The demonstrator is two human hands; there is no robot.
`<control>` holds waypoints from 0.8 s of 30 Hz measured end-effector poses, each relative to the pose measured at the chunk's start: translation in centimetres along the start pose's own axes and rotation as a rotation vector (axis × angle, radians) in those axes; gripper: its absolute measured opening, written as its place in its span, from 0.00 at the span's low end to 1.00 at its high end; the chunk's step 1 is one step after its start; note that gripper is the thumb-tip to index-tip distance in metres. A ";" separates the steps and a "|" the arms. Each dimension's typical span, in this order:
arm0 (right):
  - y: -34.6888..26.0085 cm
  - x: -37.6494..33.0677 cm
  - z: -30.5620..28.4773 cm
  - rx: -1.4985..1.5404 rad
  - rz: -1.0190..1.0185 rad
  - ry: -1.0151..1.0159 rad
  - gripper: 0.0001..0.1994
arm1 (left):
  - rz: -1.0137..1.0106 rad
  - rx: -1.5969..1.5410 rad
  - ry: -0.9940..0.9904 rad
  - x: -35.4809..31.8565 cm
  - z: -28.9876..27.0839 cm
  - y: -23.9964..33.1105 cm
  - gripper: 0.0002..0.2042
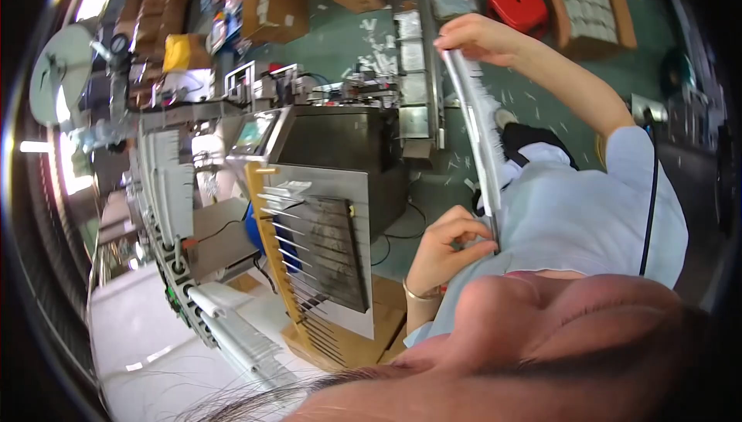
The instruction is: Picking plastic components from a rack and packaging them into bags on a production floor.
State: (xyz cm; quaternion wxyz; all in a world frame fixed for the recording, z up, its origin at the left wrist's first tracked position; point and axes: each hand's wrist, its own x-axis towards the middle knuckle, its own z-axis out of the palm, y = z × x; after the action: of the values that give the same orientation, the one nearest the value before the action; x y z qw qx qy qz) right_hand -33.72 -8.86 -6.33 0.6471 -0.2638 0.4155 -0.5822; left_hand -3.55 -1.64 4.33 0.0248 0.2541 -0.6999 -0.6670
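Between my hands stretches a long, narrow white-and-silver strip (pixel 478 140) with a ragged, fringed edge on one side; its exact kind I cannot make out. At its upper end, the fingers of my right hand (pixel 481 39) are closed on it. My left hand (pixel 452 248), with a bracelet at the wrist, pinches the lower end, where a thin grey part shows. The strip lies close in front of my light blue shirt (pixel 572 205). To the left stands a wooden rack (pixel 272 240) with a row of thin metal rods, beside a dark ridged panel (pixel 332 248).
A grey metal machine cabinet (pixel 332 140) stands left of the strip. Similar white fringed pieces (pixel 166 182) hang along a rail at far left. Cardboard boxes (pixel 274 5), a red stool (pixel 518 6) and white scraps (pixel 376 47) occupy the green floor.
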 end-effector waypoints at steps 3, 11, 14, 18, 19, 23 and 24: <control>-3.0 1.2 -1.4 -0.063 0.006 0.057 0.06 | -0.016 0.013 0.059 2.7 0.4 1.0 0.04; -12.0 4.7 -1.3 -0.173 -0.463 -0.215 0.10 | -0.136 0.204 0.614 2.9 -2.1 3.8 0.02; -14.2 6.3 2.3 -0.201 -0.701 -0.241 0.12 | 0.082 0.564 1.008 1.6 -5.3 4.1 0.03; -16.5 5.1 8.9 -0.112 -0.705 -0.366 0.11 | 0.184 0.438 1.385 -0.9 -9.2 5.0 0.03; -17.4 4.3 10.1 -0.093 -0.711 -0.381 0.11 | 0.193 0.428 1.393 -0.5 -9.9 5.9 0.03; -18.7 3.5 13.7 -0.028 -0.723 -0.473 0.11 | 0.426 0.245 1.595 -0.8 -12.0 7.4 0.04; -18.7 3.9 14.2 -0.004 -0.756 -0.445 0.11 | 0.489 0.210 1.598 -1.0 -12.4 7.4 0.04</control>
State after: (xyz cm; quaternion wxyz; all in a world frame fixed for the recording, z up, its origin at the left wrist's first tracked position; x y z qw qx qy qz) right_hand -31.79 -18.06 15.53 0.4619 -0.5174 0.1414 -0.7063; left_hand -0.42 -12.86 13.00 0.6327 0.4922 -0.5656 -0.1936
